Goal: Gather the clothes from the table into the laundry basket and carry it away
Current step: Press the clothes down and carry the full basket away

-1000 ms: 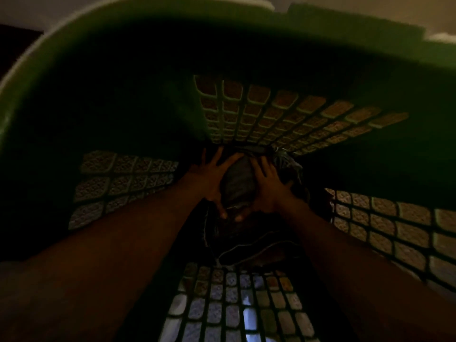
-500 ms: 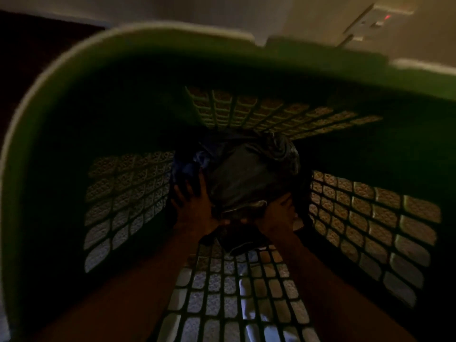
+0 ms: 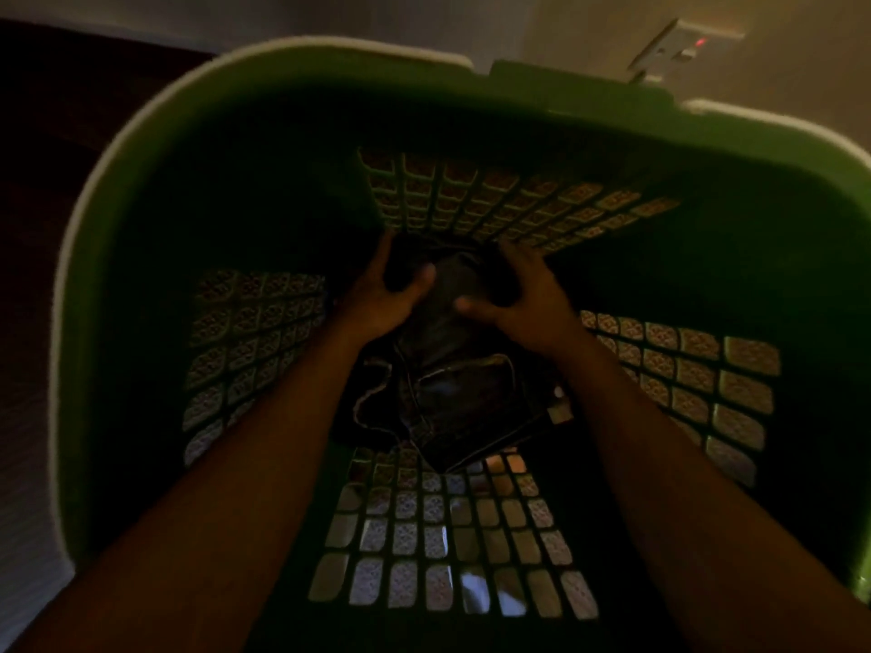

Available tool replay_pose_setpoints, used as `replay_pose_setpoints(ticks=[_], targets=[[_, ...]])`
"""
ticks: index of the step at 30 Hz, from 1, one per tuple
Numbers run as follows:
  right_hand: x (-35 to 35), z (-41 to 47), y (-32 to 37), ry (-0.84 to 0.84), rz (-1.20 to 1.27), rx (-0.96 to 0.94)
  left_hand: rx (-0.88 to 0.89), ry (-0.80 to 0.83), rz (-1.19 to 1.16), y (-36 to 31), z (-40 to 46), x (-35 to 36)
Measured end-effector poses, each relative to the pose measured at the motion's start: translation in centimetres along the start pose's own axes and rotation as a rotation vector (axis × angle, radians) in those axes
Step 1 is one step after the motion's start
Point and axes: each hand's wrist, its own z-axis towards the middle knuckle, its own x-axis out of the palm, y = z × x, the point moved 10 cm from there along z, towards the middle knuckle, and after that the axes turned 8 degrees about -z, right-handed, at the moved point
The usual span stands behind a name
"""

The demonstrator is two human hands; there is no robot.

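I look straight down into a deep green laundry basket (image 3: pixel 141 190) with lattice walls and a pale rim. A heap of dark clothes (image 3: pixel 452 388) lies at its bottom in dim light. Both my arms reach down inside. My left hand (image 3: pixel 386 299) grips the left side of the top dark garment, fingers curled into the cloth. My right hand (image 3: pixel 518 299) clutches the same garment on its right side, thumb pointing left. The far part of the heap is hidden under my hands.
A white wall socket (image 3: pixel 683 44) with a red light sits on the wall beyond the basket's far rim. Dark furniture or floor (image 3: pixel 56 96) lies to the left of the basket. Patterned floor shows through the lattice holes.
My hands have moved from the near side of the heap to its far top, and both now grip the dark garment. The view has shifted slightly.
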Motion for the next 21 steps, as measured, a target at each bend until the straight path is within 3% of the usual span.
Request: replay_pose_setpoints(ticks=[2,5,11,13,17,21], targets=[[4.4,1.2,-1.5,0.063,-0.015,0.018,-0.04,0.06,0.161,2.2,2.1,3.2],[7.3,3.6,-5.7,-0.009,0.147,0.085,-0.072,0.04,0.214,3.8,5.1,4.6],[6.6,2.6,-5.4,-0.012,0.177,0.098,-0.073,0.164,0.247,2.3,2.6,2.9],[5.5,-0.2,-4.1,0.024,0.154,0.098,-0.053,0.153,0.099,1.6,-0.4,1.2],[2.8,-9.1,-2.3,0.218,0.205,0.208,-0.12,-0.083,-0.324,-0.4,-7.6,-4.4],[-3.7,-17.0,-1.7,0.041,0.102,0.172,-0.123,-0.086,-0.285,-2.8,-15.0,-7.9]])
